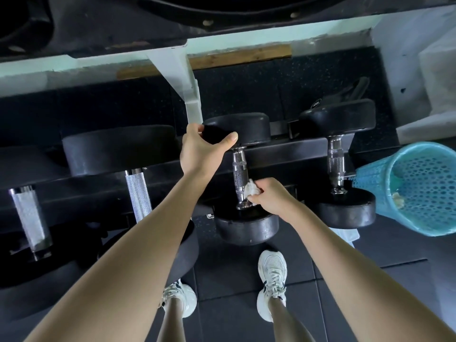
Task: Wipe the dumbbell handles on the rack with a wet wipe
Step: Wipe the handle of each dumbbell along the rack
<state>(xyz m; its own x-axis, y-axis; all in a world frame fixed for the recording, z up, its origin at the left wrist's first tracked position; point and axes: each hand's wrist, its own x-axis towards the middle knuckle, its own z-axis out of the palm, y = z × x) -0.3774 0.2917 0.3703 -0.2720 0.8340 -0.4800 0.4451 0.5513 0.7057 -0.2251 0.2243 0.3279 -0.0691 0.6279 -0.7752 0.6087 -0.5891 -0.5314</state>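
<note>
At frame centre on the rack (291, 154), our left hand (204, 148) clasps the far end of the likely heavy dumbbell (246, 228) while our right hand (271, 197) pinches the soft wipe (251, 189) against its knurled handle (239, 175).

L arm: bare, reaches fwd from lower left, nearly straight; wrist in line w/ forearm.
L hand (204, 146): grips the far head (249, 129) of a dumbbell; thumb spread right along the head's near edge, fingers curled over its left side, tips hidden.
R arm: bare, comes in from lower right, reaches less far than L.
R hand (270, 197): back of hand up, fingers curled, pinching a crumpled wet wipe (251, 189) btwn thumb & fingers; wipe touches lower end of the handle (240, 177).
Hands: apart, L farther out, R nearer the body.
Legs: bare shins at bottom, feet apart.
</note>
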